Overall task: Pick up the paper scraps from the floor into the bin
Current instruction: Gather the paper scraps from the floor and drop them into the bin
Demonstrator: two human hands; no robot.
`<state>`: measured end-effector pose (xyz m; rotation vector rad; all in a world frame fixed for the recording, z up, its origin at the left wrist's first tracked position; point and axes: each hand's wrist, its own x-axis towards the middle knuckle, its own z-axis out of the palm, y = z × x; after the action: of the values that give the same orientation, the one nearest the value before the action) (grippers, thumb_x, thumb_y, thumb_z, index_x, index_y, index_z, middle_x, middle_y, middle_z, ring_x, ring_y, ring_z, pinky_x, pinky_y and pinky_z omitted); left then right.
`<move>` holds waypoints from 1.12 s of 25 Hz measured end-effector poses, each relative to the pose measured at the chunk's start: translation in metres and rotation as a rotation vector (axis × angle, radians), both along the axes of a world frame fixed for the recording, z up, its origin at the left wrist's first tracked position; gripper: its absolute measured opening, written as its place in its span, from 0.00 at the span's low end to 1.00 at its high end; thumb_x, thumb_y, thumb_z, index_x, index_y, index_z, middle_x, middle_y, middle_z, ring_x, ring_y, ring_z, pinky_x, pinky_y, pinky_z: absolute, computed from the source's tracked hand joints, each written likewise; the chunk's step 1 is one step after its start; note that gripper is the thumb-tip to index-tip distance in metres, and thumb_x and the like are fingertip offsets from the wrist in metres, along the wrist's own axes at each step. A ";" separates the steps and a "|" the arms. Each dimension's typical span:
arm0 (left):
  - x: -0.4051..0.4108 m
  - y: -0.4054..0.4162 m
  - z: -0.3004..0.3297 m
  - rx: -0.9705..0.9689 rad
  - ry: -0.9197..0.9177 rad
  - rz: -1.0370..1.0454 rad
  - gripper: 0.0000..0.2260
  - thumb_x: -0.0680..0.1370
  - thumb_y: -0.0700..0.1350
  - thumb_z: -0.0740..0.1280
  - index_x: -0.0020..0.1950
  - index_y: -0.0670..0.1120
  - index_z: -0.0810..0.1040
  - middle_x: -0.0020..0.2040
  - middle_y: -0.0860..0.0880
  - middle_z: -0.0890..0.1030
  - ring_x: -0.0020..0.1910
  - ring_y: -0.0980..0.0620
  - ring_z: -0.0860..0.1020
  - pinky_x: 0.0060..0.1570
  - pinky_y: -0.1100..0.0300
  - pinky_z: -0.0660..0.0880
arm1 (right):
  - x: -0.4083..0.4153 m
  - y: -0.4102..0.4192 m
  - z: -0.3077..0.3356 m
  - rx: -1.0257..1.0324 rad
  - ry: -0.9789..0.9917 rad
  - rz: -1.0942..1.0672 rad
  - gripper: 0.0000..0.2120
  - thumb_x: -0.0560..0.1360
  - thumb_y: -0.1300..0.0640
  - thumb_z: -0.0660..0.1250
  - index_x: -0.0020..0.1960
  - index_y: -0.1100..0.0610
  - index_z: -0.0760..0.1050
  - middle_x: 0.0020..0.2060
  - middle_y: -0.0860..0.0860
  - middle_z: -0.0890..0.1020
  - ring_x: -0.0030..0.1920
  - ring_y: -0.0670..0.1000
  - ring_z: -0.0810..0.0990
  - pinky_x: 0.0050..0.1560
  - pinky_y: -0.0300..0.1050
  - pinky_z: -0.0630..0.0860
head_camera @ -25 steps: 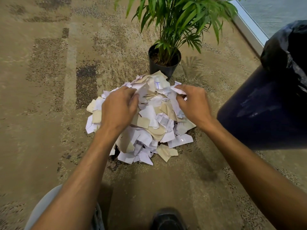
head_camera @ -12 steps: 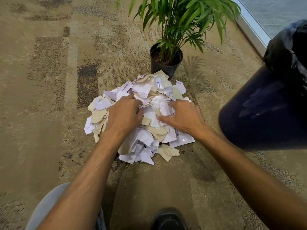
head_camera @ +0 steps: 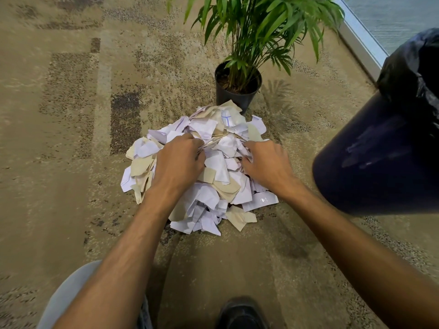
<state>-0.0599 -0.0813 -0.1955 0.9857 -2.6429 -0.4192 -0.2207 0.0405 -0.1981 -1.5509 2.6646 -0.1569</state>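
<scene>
A heap of white and beige paper scraps [head_camera: 215, 176] lies on the carpet in the middle of the head view. My left hand [head_camera: 178, 163] rests on the heap's left side, fingers curled down into the scraps. My right hand [head_camera: 267, 166] presses on the right side, fingers dug into the paper. Both sets of fingertips are hidden among the scraps. The dark blue bin [head_camera: 380, 157], lined with a black bag [head_camera: 413, 67], stands at the right edge, close to my right forearm.
A potted palm [head_camera: 237, 89] in a black pot stands just behind the heap. A window frame [head_camera: 361, 41] runs along the far right. My knee [head_camera: 69, 295] and a black shoe [head_camera: 240, 314] show at the bottom. Patterned carpet [head_camera: 71, 138] spreads out to the left.
Both hands have dropped from above the heap onto it and dug in. The scraps have been pushed together and shifted slightly.
</scene>
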 end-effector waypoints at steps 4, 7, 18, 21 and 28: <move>-0.002 0.005 0.006 0.011 0.093 -0.017 0.09 0.77 0.43 0.64 0.48 0.40 0.81 0.45 0.45 0.81 0.42 0.42 0.78 0.38 0.48 0.77 | -0.004 0.004 0.007 -0.077 -0.019 -0.022 0.09 0.76 0.61 0.63 0.37 0.62 0.72 0.28 0.55 0.74 0.29 0.59 0.71 0.31 0.50 0.71; -0.003 0.009 0.012 0.046 0.263 0.009 0.09 0.76 0.42 0.65 0.46 0.38 0.81 0.40 0.41 0.82 0.39 0.40 0.79 0.38 0.47 0.77 | -0.008 0.012 0.013 -0.192 -0.138 -0.064 0.10 0.75 0.64 0.62 0.35 0.61 0.73 0.26 0.54 0.75 0.27 0.54 0.72 0.28 0.49 0.72; -0.007 0.029 0.039 0.185 0.576 0.048 0.11 0.76 0.44 0.68 0.42 0.35 0.80 0.32 0.48 0.77 0.32 0.52 0.74 0.42 0.50 0.79 | -0.002 0.047 0.071 -0.630 -0.563 -0.282 0.05 0.74 0.57 0.71 0.51 0.54 0.83 0.37 0.42 0.82 0.39 0.44 0.82 0.40 0.44 0.80; -0.011 0.046 0.063 0.182 0.613 0.013 0.09 0.76 0.43 0.69 0.42 0.37 0.82 0.34 0.43 0.82 0.33 0.45 0.80 0.40 0.54 0.80 | 0.004 0.057 0.098 -0.670 -0.545 -0.239 0.09 0.75 0.58 0.71 0.55 0.56 0.82 0.36 0.39 0.80 0.38 0.38 0.79 0.38 0.36 0.77; -0.053 0.079 0.153 0.111 0.724 -0.092 0.07 0.77 0.43 0.69 0.50 0.44 0.85 0.41 0.51 0.85 0.36 0.56 0.80 0.35 0.65 0.75 | -0.012 0.083 0.192 -0.727 -0.202 -0.170 0.10 0.73 0.56 0.70 0.38 0.63 0.79 0.29 0.56 0.79 0.31 0.46 0.70 0.33 0.47 0.67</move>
<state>-0.1129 -0.0027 -0.0426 0.5835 -2.0218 -0.7791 -0.2324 0.1232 -0.0065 -1.3117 2.7015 -1.3332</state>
